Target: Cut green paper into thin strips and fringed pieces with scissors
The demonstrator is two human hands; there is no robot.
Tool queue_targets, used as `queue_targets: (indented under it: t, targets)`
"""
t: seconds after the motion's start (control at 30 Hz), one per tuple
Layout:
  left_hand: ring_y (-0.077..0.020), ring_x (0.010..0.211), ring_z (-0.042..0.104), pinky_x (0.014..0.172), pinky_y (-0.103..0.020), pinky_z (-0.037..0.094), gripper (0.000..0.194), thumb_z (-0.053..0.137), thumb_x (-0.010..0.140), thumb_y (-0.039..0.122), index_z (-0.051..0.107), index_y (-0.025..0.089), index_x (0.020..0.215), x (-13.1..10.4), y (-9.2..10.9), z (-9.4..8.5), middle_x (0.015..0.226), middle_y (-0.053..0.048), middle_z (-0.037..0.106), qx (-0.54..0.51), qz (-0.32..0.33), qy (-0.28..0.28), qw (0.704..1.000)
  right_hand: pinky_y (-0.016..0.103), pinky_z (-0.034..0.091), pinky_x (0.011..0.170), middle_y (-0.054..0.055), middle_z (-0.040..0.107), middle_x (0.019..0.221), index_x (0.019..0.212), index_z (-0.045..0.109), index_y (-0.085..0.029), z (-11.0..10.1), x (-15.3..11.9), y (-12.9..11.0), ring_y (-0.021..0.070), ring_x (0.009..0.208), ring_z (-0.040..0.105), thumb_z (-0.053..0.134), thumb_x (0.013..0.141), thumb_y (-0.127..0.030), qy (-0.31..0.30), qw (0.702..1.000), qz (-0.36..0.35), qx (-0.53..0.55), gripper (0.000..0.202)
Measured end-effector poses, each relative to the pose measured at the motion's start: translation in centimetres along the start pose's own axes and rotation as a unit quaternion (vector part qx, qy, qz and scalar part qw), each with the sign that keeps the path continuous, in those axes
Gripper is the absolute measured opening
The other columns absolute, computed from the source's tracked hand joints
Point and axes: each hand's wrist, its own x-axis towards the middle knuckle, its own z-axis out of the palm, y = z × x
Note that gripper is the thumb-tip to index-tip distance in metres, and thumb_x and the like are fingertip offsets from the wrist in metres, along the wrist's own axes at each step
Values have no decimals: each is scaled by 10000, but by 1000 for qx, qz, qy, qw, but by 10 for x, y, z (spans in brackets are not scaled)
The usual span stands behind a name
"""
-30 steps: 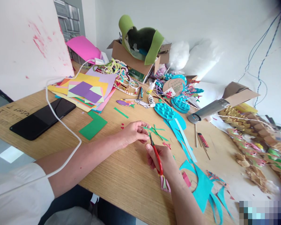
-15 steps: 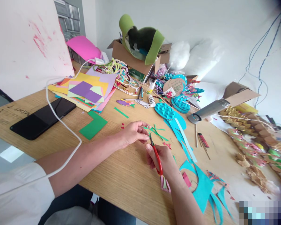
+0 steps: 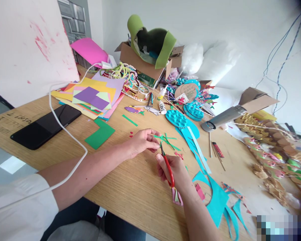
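Observation:
My left hand (image 3: 145, 143) pinches a thin green paper strip (image 3: 157, 136) between thumb and fingers, part of it hidden by the fingertips. My right hand (image 3: 176, 167) grips red-handled scissors (image 3: 169, 170), their dark blades pointing up to the left fingertips. Just beyond lie several narrow green paper strips (image 3: 171, 143), crossing one another. Small red paper scraps (image 3: 179, 155) are beside the right hand. Left of my left hand lie tiny red paper bits (image 3: 131, 134) and a larger green paper piece (image 3: 99, 134).
A black phone (image 3: 46, 126) with a white cable (image 3: 76, 160) crossing it lies left. Coloured sheets (image 3: 110, 83) are piled behind. Blue paper cutouts (image 3: 217, 197), a metal cylinder (image 3: 224, 118) and egg-carton crafts (image 3: 268, 160) occupy the right. A cardboard box (image 3: 140, 65) and glue bottles (image 3: 162, 107) stand at the back.
The left fingertips have shifted very slightly and the green strip at them sits a little differently. The scissors remain in my right hand at nearly the same place.

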Motion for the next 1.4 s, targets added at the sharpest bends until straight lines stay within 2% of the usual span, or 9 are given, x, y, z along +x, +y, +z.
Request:
queue_targets:
  t: [0.3,0.57,0.87,1.1,1.4]
  targets:
    - [-80,541,559,622,-273,463,414,696,621,85,546,117,1005,0,0,-1,662,22,609,9,1,-9,1000,209,368,360,27,565,408,479,539,-164,-2,-1,-2,121,341,506,540,799,-623,-2,1000,-11,7,559]
    - [-88,562,565,623,-276,465,415,689,628,81,550,111,1018,0,1,-1,668,20,607,8,2,1,1000,204,364,351,24,574,425,495,528,-166,-2,-2,-3,127,347,521,565,792,-596,-5,1000,16,21,524]
    - [-88,574,566,632,-280,473,410,682,643,76,548,110,1028,0,1,-1,676,19,604,12,4,7,1000,198,362,343,27,575,424,488,523,-165,-3,-2,-4,123,346,520,570,799,-582,-5,1000,15,15,523]
    - [-81,545,562,625,-277,472,416,680,650,73,530,111,1036,0,-1,-1,667,29,595,14,0,-9,1000,200,363,335,30,568,420,475,521,-174,-1,-2,-5,118,332,508,554,789,-623,-1,1000,8,20,548]
    - [-76,560,560,630,-267,468,408,658,650,46,537,116,1033,0,0,0,667,30,593,26,-5,-8,1000,208,375,340,28,578,424,489,504,-189,0,0,2,131,340,528,585,784,-586,4,999,-18,35,501]
